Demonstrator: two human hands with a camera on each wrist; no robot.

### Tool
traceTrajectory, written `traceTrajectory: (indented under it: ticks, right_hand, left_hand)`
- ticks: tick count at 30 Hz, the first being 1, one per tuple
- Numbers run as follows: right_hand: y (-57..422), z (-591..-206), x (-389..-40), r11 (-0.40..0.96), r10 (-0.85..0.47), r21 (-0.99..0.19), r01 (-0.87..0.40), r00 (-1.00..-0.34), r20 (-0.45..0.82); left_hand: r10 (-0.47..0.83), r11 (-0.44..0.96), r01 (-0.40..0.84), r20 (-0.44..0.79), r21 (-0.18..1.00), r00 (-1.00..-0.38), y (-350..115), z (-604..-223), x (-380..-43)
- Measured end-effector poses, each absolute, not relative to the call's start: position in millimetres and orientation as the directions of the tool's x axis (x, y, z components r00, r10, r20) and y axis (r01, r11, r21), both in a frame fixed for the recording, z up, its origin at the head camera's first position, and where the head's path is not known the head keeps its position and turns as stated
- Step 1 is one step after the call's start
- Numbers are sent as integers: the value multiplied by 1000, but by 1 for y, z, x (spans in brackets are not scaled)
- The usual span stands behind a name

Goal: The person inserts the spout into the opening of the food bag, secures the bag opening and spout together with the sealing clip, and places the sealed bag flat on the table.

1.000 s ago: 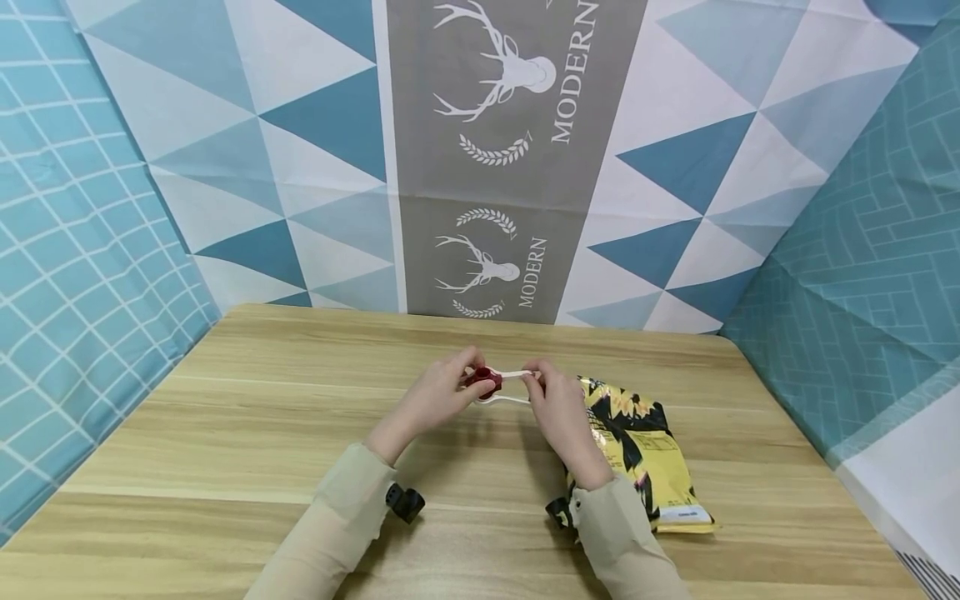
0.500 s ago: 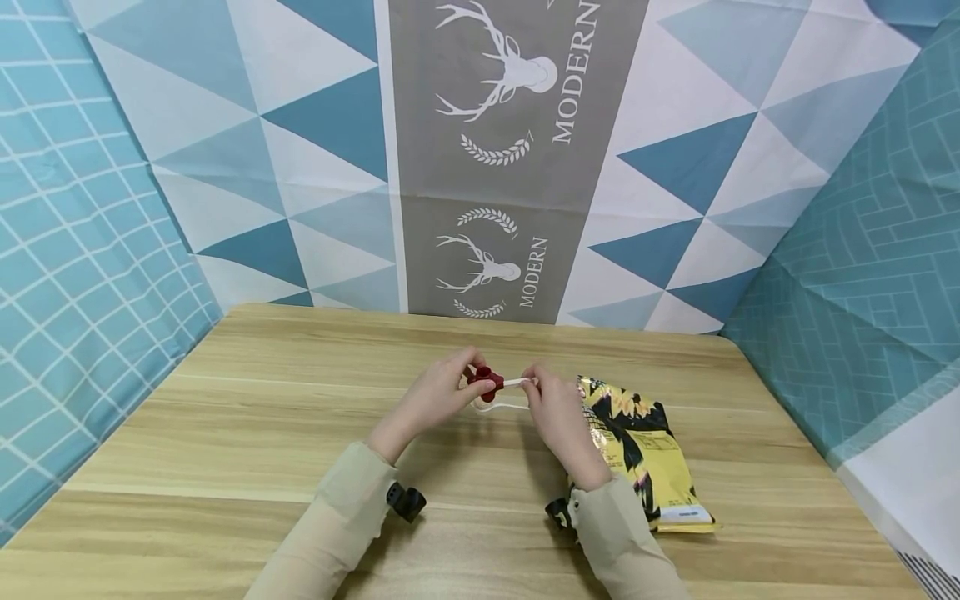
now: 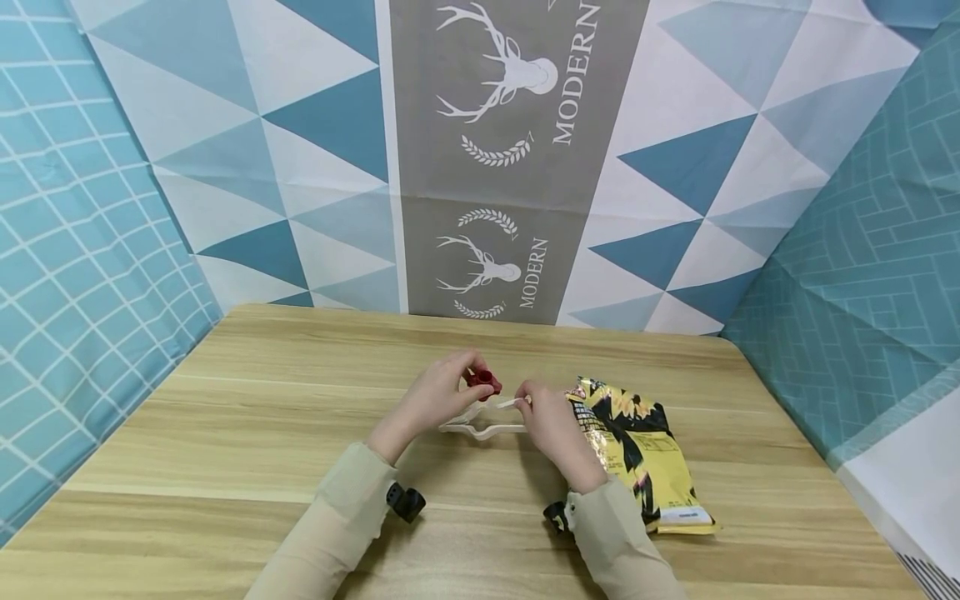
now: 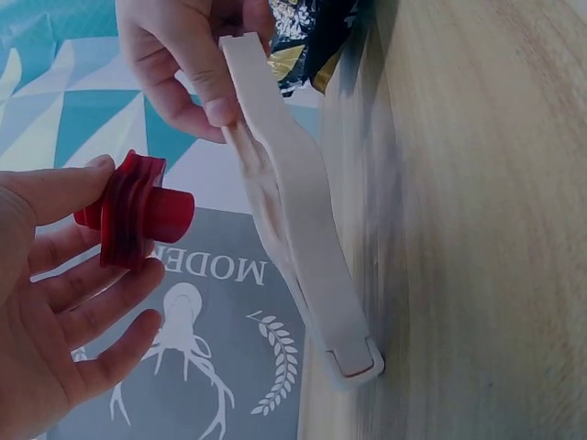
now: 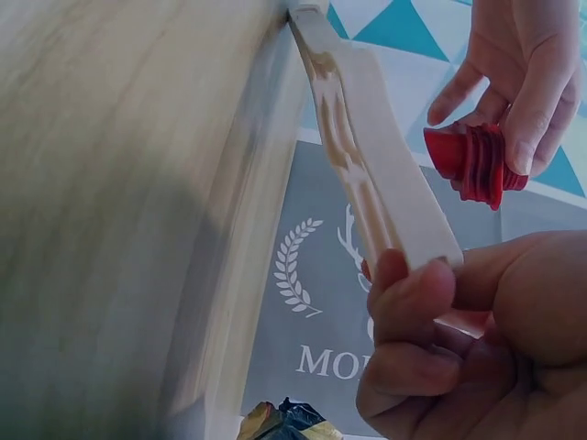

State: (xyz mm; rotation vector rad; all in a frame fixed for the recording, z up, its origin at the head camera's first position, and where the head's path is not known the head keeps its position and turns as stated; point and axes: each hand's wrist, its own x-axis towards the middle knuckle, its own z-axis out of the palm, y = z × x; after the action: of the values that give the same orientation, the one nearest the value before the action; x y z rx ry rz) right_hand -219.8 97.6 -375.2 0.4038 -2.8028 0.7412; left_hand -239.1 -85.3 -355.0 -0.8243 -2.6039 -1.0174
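My left hand (image 3: 438, 392) pinches a small red plastic spout-like piece (image 3: 484, 382) between thumb and fingers. In the left wrist view the red piece (image 4: 138, 213) shows a ridged flange and a short round tube. My right hand (image 3: 553, 421) pinches one end of a white hinged plastic clip (image 3: 497, 430), which has two long, bowed arms. The right wrist view shows the white clip (image 5: 399, 151) slanting away from the fingertips, its far end at the wooden surface. A gap separates it from the red piece (image 5: 472, 163).
A yellow and black foil snack bag (image 3: 660, 462) lies on the wooden table (image 3: 247, 417), right beside and partly under my right forearm. Patterned cloth (image 3: 330, 167) hangs behind the table. A white object (image 3: 911, 467) stands at the right edge.
The white clip has come off the red piece and moved toward me, its arms spread. My right hand has shifted slightly down and left with it; my left hand keeps the red piece nearly in place.
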Motion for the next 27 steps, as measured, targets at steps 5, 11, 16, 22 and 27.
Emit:
traceTrajectory:
  ticks: [5,11,16,22,27]
  right_hand:
    - [97,-376,-218,855,-238,-415,-312,-946,221]
    - [96,-378,-217,857,-248,-425,-291,-956,155]
    - [95,-382,-217,849,-251,-454,-269,-963,101]
    - [96,-386,-217,868,-293,-396,-300,-953,81]
    - [95,-388,-216,867,-311,-384,-317,-947,81]
  left_hand:
    - [423,604,582,400,544,-813,-85,-356,-239]
    - [427,606,572,380,553,-820,-86,-357,-238]
    - [432,611,572,375,548,-820,-85,-358,-239]
    - [437,611,573,371,546,-819,-85,-355,-238]
    - [434,613,571,371,547,-821,-85,-353,-236]
